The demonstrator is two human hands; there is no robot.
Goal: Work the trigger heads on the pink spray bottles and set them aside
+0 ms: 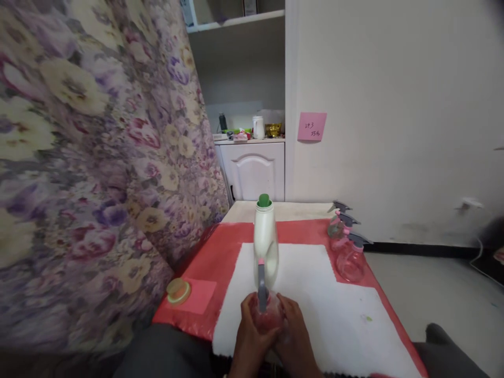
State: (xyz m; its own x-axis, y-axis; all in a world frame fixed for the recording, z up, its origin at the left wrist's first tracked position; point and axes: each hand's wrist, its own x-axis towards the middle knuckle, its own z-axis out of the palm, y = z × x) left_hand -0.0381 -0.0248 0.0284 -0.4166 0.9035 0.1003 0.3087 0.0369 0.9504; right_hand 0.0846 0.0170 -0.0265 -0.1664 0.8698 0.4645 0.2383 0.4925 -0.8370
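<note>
Low over the near part of a white cloth (315, 315), a pink see-through spray bottle (268, 317) is clasped between both my hands. My left hand (249, 333) wraps its left side, and my right hand (293, 328) closes round its right side. The bottle's grey trigger head (262, 289) points away from me, with a pink nozzle tip. Just beyond it stands a pale plastic jug (264, 236) with a side handle and a green piece in its mouth. The bottle's lower part is partly hidden by my fingers.
Several spray bottles (352, 265) with grey heads line the table's right edge. On the left, a round yellowish lid (178, 291) lies by a pink paper (202, 296) on the red cover (224, 247). A flowered curtain (98, 157) hangs along the left side.
</note>
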